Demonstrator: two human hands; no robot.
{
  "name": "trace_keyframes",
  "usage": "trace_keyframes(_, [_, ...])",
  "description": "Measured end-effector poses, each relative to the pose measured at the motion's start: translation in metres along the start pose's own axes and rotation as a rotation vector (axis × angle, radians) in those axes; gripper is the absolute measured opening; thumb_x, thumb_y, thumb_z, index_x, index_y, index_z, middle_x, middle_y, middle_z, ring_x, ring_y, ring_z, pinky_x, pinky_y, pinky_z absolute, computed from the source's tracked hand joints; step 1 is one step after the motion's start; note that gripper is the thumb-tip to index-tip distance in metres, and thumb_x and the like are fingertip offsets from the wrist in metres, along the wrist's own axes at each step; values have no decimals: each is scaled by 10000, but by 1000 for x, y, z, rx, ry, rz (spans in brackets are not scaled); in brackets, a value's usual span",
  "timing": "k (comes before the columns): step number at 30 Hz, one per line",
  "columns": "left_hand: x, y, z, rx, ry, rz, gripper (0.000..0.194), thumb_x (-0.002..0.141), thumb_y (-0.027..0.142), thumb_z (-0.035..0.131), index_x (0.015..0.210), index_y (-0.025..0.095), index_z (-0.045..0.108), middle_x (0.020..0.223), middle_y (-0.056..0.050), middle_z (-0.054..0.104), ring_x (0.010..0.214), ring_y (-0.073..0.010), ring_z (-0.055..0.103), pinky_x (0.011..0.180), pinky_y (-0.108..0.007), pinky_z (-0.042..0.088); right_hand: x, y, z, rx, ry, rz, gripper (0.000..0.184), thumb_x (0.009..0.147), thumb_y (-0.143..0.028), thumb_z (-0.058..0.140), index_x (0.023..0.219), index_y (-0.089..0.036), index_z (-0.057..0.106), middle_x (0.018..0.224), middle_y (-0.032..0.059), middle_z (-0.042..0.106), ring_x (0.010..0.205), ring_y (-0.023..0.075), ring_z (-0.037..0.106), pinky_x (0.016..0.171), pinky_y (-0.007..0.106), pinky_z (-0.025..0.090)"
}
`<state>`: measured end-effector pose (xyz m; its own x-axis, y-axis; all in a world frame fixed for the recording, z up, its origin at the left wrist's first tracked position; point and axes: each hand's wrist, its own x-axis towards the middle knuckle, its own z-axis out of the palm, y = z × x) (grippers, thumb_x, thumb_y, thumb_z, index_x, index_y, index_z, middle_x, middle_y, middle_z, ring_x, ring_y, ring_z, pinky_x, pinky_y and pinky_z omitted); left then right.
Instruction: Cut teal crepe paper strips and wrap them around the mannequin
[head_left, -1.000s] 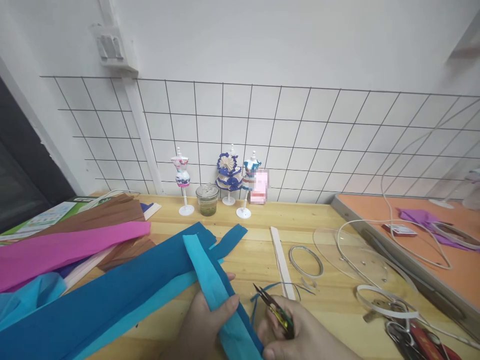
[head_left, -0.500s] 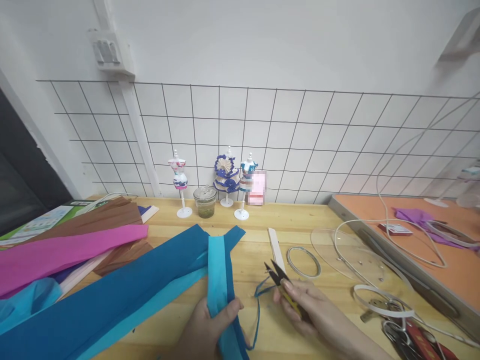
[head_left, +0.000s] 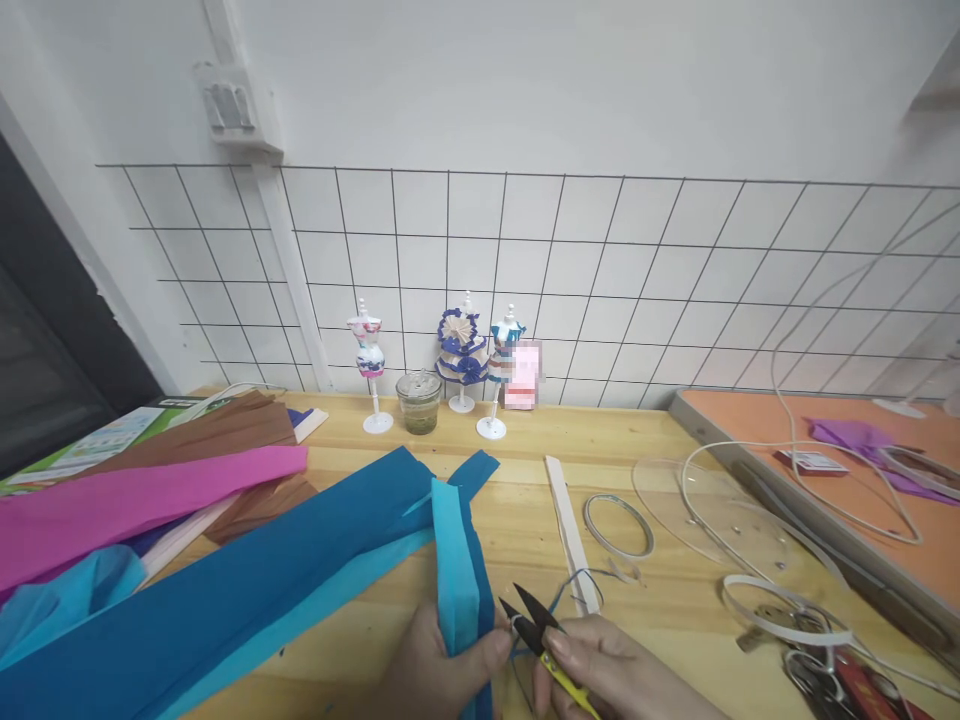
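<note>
My left hand [head_left: 450, 655] grips a folded strip of light-blue and dark-blue crepe paper [head_left: 455, 570], thumb across its front. In my right hand [head_left: 600, 665] are yellow-handled thread snips [head_left: 546, 645], their dark blades apart and pointing up-left, close to my left thumb. A thin blue strip [head_left: 562, 590] curls behind the blades onto the wood. Left of my hands lies a long dark-blue crepe paper sheet [head_left: 247, 570] with a light-blue layer under it. The lower end of the held strip runs out of the picture.
A white strip [head_left: 568, 520] and a tape ring [head_left: 619, 527] lie right of centre. Small dress forms [head_left: 369, 350] and a glass jar [head_left: 418, 403] stand at the back. Pink crepe paper [head_left: 187, 490] lies left; keys [head_left: 814, 670] and an orange board [head_left: 750, 425] are right.
My right hand has brought the snips down and left, nearer my left hand. The thin blue strip now lies across the white strip. The view has shifted slightly.
</note>
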<state>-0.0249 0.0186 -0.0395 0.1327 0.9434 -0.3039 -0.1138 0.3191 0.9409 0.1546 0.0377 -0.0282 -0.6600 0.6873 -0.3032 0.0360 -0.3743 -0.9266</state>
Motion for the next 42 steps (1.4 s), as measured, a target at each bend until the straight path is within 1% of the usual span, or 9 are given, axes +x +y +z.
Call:
trace_keyframes(6, [6, -12, 0, 29, -17, 166, 398, 555, 511, 705, 724, 153, 658, 674, -49, 679, 678, -192, 600, 639, -262, 456, 2, 0, -4, 73, -77, 41, 482, 766, -589, 509, 713, -121, 608, 404, -87, 368, 323, 25, 235, 303, 161, 120])
trace_keyframes(17, [2, -3, 0, 39, 194, -48, 406, 600, 544, 656, 778, 188, 575, 328, 45, 549, 305, -143, 491, 360, -245, 412, -2, 6, -15, -24, -26, 165, 462, 635, -579, 656, 594, -125, 580, 471, -66, 409, 390, 15, 303, 359, 154, 173])
trace_keyframes(22, [2, 5, -2, -21, 217, 0, 346, 622, 498, 650, 706, 180, 539, 323, 45, 552, 306, -130, 494, 340, -227, 420, -9, -14, -27, -195, 13, 223, 424, 782, -492, 524, 616, -119, 640, 331, -91, 343, 262, 23, 223, 282, 172, 114])
trace_keyframes(25, [4, 5, -3, 8, 236, 18, 309, 657, 467, 626, 697, 174, 534, 316, 41, 552, 303, -127, 499, 342, -218, 418, -9, -29, -37, -242, 181, 236, 385, 809, -477, 478, 655, -150, 611, 330, -110, 326, 241, 25, 206, 272, 168, 108])
trace_keyframes(29, [5, 1, -1, 0, 228, -21, 319, 636, 471, 645, 716, 181, 540, 303, 36, 553, 297, -137, 498, 328, -216, 402, 0, -26, -45, -301, 445, 26, 414, 758, -571, 496, 663, -172, 549, 372, -128, 261, 300, 33, 183, 315, 170, 136])
trace_keyframes(31, [4, -2, 1, -2, 203, -30, 331, 614, 474, 668, 731, 184, 561, 305, 38, 552, 289, -138, 487, 318, -217, 384, 5, -17, -39, -341, 523, -140, 384, 716, -559, 565, 679, -176, 550, 427, -95, 365, 360, 57, 308, 363, 183, 247])
trace_keyframes(33, [4, -7, 2, 14, 216, -25, 330, 601, 470, 683, 740, 184, 595, 360, 24, 591, 321, -149, 517, 342, -228, 397, 9, -7, -26, -394, 528, -265, 338, 674, -503, 642, 727, -174, 586, 584, -23, 545, 534, 125, 505, 508, 225, 399])
trace_keyframes(36, [3, -12, 5, 65, 294, 11, 303, 572, 445, 712, 709, 184, 640, 557, -24, 687, 528, -194, 624, 497, -262, 479, 12, 4, -4, -422, 432, -336, 295, 685, -442, 651, 798, -171, 620, 792, 48, 647, 788, 222, 587, 735, 305, 449])
trace_keyframes(42, [1, -7, 8, 57, 287, 50, 283, 561, 450, 722, 674, 195, 676, 555, -10, 669, 640, -215, 625, 620, -288, 490, 16, 5, 1, -386, 562, -373, 240, 699, -406, 649, 738, -176, 596, 701, 36, 652, 699, 205, 609, 670, 291, 480])
